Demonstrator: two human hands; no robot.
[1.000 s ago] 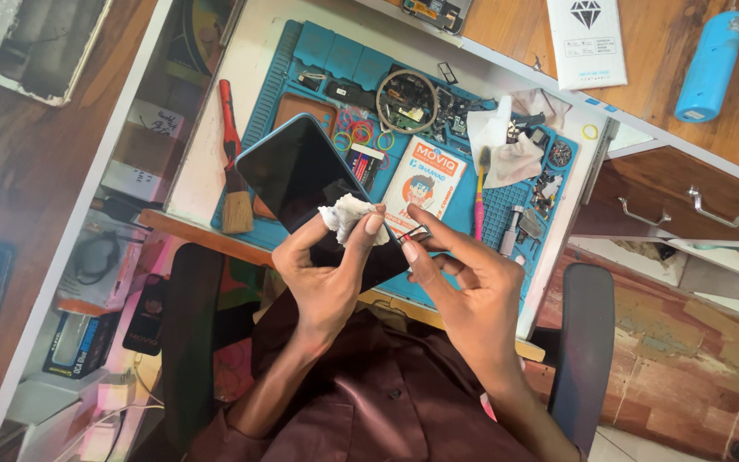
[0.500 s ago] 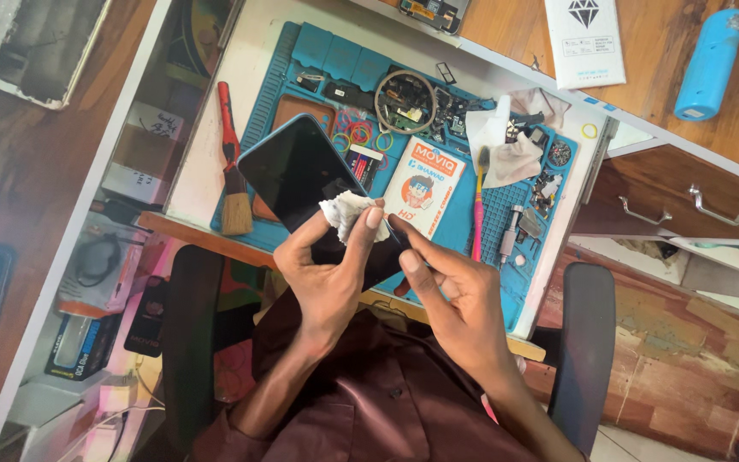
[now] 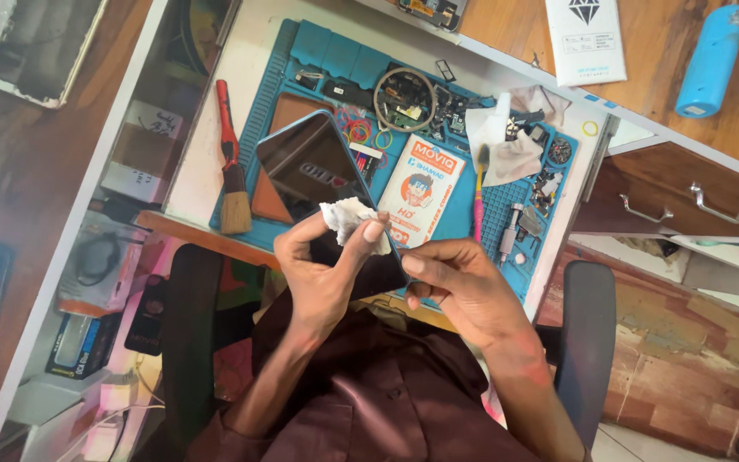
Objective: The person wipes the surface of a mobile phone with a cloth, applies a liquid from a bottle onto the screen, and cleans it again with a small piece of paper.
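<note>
A person seated at a workbench is holding one dark smartphone [image 3: 322, 184] with both hands, its glossy screen facing up. The left hand [image 3: 322, 274] is gripping the phone's near end and pinching one small crumpled white wipe [image 3: 351, 221] against the glass with its fingertips. The right hand [image 3: 464, 287] is closing its fingers around the phone's near right corner, steadying it.

Beyond the hands, one blue repair mat [image 3: 301, 60] is lying on the bench. Just past the right hand, one white and orange flat packet [image 3: 421, 184] is resting on the mat, with one pink-handled brush [image 3: 479, 192] beside it. To the left of the left hand, one red-handled bristle brush [image 3: 231, 167] is lying along the mat's edge. Farther off, beyond the right hand, one blue bottle [image 3: 712, 60] and one white box [image 3: 585, 38] are sitting on a wooden surface.
</note>
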